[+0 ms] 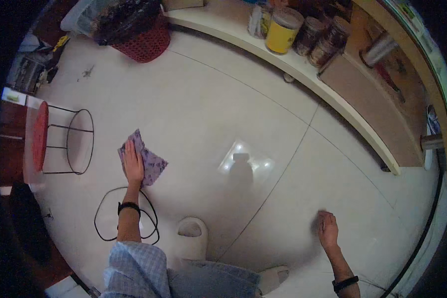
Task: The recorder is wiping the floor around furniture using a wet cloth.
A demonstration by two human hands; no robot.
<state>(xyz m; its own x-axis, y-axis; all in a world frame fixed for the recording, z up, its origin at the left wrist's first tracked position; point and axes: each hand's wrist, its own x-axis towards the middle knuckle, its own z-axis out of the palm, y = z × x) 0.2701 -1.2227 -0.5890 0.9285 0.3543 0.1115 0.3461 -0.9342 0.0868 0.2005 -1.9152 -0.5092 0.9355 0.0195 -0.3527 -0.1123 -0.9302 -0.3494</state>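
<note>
Under my left hand point(133, 164) is a purple patterned cloth point(154, 164), spread on the pale tiled floor point(216, 111). The palm and straight fingers lie along the cloth and hold it to the floor. A dark cable point(97, 218) lies in loops beneath and beside my left forearm. Far to the right, my right hand point(328, 229) is by the floor with its fingers curled in; nothing shows in it. Whether its knuckles touch the tile cannot be told.
A red-seated stool point(41, 138) with a wire frame is at the left. A red perforated basket point(145, 43) with a black bag stands at the far left. Along a low curved shelf point(246, 37) are several jars, one a yellow canister point(281, 35). A slipper point(193, 242) is in front of me.
</note>
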